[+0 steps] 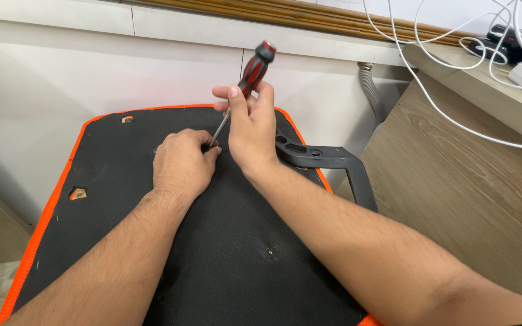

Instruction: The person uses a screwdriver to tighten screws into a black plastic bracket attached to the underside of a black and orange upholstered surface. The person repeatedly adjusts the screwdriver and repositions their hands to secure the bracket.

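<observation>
Nearest the camera: black fabric panel (225,253) with orange edging lies flat, one screw (269,251) seated.
Left hand (181,163): curled closed at the shaft's tip, pinching it steady, I'd judge.
Right hand (254,124): wrapped tight round the screwdriver (252,75) for turning force.
Screwdriver axis: handle up and tilted right, tip down-left into the panel.
Beyond: black armrest bracket (327,160), white cables (454,72).
</observation>
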